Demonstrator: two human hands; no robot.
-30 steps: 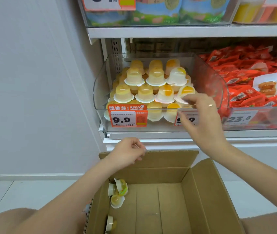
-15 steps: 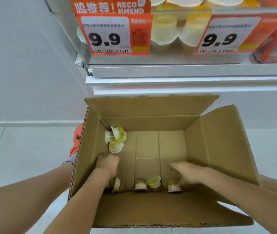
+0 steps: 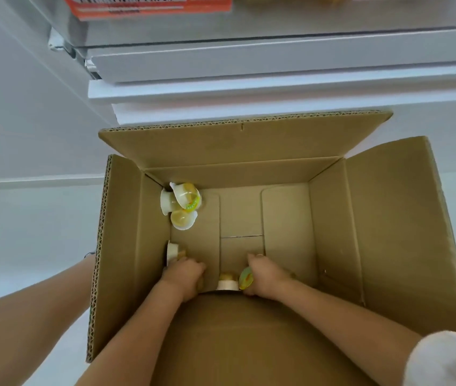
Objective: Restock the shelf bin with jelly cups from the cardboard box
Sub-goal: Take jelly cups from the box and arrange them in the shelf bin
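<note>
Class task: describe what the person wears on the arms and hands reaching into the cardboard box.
Both forearms are bare, no sleeves. The right hand has a ring on one of its fingers; the left hand shows no ring, glove or watch.

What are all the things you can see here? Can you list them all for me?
cardboard box: one, brown, open on the floor below the shelf.
jelly cups: three, yellow and white, clustered in the box's far left corner; at least three more near the hands.
price tag: one, orange, on the shelf edge above.
shelf: white, behind the box.
left hand: inside the box, fingers curled.
right hand: grips a cup.
</note>
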